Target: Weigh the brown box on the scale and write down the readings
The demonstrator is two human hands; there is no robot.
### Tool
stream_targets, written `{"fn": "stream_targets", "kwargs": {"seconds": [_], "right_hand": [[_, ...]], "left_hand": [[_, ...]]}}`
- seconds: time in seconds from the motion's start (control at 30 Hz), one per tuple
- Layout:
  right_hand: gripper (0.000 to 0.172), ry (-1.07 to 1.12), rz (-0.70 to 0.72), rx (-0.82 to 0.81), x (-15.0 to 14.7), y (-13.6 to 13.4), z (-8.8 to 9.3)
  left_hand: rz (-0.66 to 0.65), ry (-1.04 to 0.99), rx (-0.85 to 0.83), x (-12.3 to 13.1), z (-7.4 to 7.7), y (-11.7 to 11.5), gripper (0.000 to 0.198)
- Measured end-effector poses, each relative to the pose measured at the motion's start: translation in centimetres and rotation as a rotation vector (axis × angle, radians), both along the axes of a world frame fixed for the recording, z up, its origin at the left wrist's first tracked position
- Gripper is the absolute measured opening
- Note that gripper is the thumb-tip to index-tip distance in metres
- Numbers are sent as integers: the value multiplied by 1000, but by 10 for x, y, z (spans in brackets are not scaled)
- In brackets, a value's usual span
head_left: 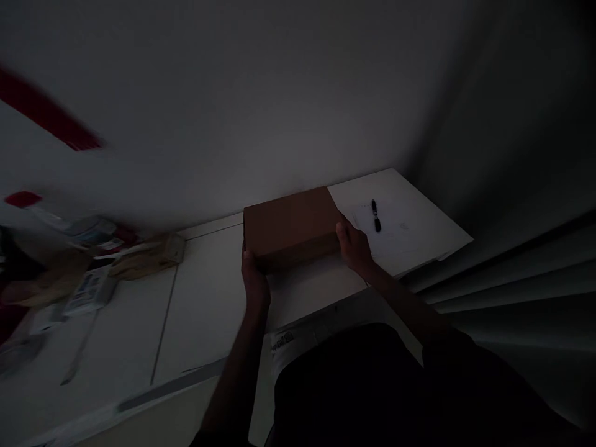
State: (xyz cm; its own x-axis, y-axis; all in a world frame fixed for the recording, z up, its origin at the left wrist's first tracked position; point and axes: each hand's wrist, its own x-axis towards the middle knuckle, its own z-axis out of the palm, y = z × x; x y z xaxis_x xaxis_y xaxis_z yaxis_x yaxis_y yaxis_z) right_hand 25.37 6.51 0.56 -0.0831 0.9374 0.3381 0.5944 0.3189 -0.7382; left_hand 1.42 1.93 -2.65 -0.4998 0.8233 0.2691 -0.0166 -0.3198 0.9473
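A closed brown cardboard box (293,222) is gripped at both ends, over the white table. My left hand (254,282) is closed on its left end, with the thumb at the near corner and the other fingers hidden behind the side. On the right end, my right hand (354,243) holds it in the same way, thumb toward me. Dim light hides whether the box's underside touches the tabletop. Just right of my right hand, a black pen (375,216) lies on a white sheet of paper (395,231) with faint marks.
The white table (209,310) runs along a pale wall (261,93). On its left part are a crumpled brown paper bag (146,256), a clear bottle (95,231) and a white printed packet (90,290), all blurred. Dark curtain-like folds (521,292) hang at the right.
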Motion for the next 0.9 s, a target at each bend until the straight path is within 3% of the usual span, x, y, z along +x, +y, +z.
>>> {"fn": "stream_targets", "kwargs": {"seconds": [0.33, 0.7, 0.9], "right_hand": [[71, 72, 28, -16, 5, -1, -1], [71, 68, 43, -28, 8, 0, -7], [70, 41, 123, -63, 22, 9, -5]], "left_hand": [[34, -126, -37, 5, -6, 3, 61], [38, 7, -39, 1, -8, -3, 64], [-16, 115, -83, -16, -2, -9, 65]]}}
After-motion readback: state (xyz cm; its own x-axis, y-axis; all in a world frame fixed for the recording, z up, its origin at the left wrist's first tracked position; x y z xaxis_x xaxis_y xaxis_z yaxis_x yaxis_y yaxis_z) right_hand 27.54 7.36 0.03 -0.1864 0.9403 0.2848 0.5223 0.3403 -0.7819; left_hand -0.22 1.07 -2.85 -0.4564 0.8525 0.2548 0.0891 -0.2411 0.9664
